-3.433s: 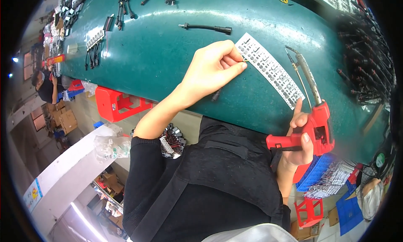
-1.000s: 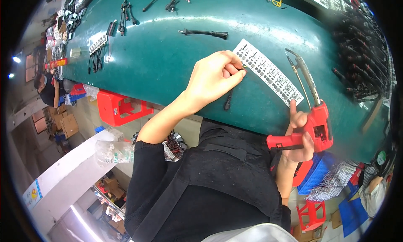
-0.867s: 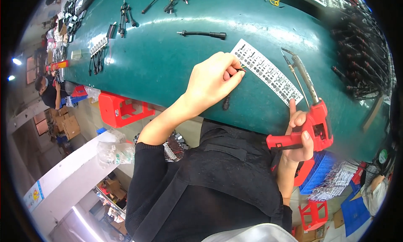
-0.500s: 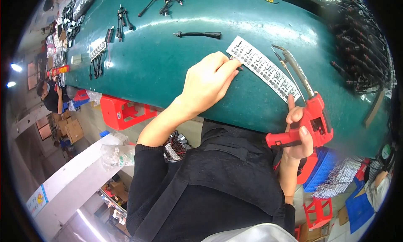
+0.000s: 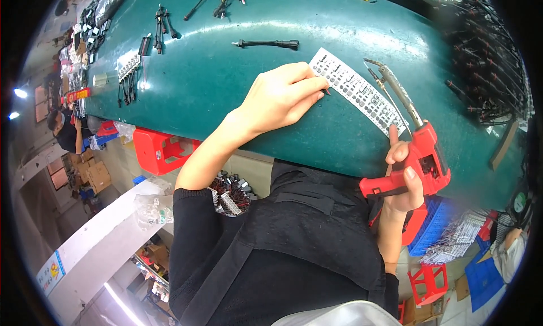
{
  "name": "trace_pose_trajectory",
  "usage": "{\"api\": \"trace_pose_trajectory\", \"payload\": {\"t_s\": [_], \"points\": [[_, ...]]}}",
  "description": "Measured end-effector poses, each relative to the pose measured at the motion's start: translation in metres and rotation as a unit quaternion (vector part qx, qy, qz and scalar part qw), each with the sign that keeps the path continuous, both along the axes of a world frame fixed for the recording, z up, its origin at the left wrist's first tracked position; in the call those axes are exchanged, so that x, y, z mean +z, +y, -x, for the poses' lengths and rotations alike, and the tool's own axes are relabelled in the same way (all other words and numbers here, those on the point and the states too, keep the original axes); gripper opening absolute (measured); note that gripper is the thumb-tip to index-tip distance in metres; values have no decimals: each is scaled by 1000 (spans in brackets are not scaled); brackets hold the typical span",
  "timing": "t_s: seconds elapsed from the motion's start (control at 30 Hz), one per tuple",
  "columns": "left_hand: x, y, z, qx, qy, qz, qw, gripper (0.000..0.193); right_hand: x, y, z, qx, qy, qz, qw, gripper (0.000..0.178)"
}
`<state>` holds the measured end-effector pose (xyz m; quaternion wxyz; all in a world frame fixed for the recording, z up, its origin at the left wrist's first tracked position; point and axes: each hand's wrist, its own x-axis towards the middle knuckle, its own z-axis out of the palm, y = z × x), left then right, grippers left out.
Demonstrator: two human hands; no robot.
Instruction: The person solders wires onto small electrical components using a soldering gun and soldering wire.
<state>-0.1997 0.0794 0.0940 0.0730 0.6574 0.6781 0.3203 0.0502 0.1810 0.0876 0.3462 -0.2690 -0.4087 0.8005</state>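
A long white circuit board panel (image 5: 362, 93), covered with rows of small parts, lies slantwise on the green table. At its upper left end, the fingers of my left hand (image 5: 284, 95) are pinched together. A small dark reddish tip shows at those fingers; whatever else they hold is hidden. My right hand (image 5: 404, 184) grips a red soldering gun (image 5: 428, 156) near the table's front edge. Its metal barrel and thin feed tube point up and left, with the tip just above the panel's right part. My right index finger reaches the panel's lower right end.
A short black cable (image 5: 266, 44) lies beyond my left hand. More black cables (image 5: 220, 1) are at the far side, and a dense pile of them (image 5: 489, 66) fills the right. Red stools (image 5: 161, 150) and a blue crate (image 5: 432, 227) stand below the table edge.
My left hand has shifted slightly right and its forearm has swung a little. The panel sits slightly further right in the picture. The soldering gun has hardly moved.
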Motion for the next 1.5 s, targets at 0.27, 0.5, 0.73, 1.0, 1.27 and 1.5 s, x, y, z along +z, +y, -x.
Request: {"api": "trace_pose_trajectory", "payload": {"t_s": [0.27,0.5,0.73,1.0,1.27,1.5], "points": [[4,2,-9,56,-70,10,996,19,8,-17,-12,22,3,-22,1000,86],[-5,4,-26,130,-59,-27,989,15,21,-37,-16,50,-115,-15,992,81],[3,9,-34,183,26,31,982,15,19,-38,-11,37,-130,-33,990,79],[-11,10,-40,210,47,-8,977,17,14,-32,-12,38,-111,-34,992,75],[-3,5,-48,224,12,-8,974,14,18,-31,-9,59,-133,-28,989,79],[-4,7,-50,234,-120,-8,965,15,14,-31,-13,94,-136,-29,986,77]]}}
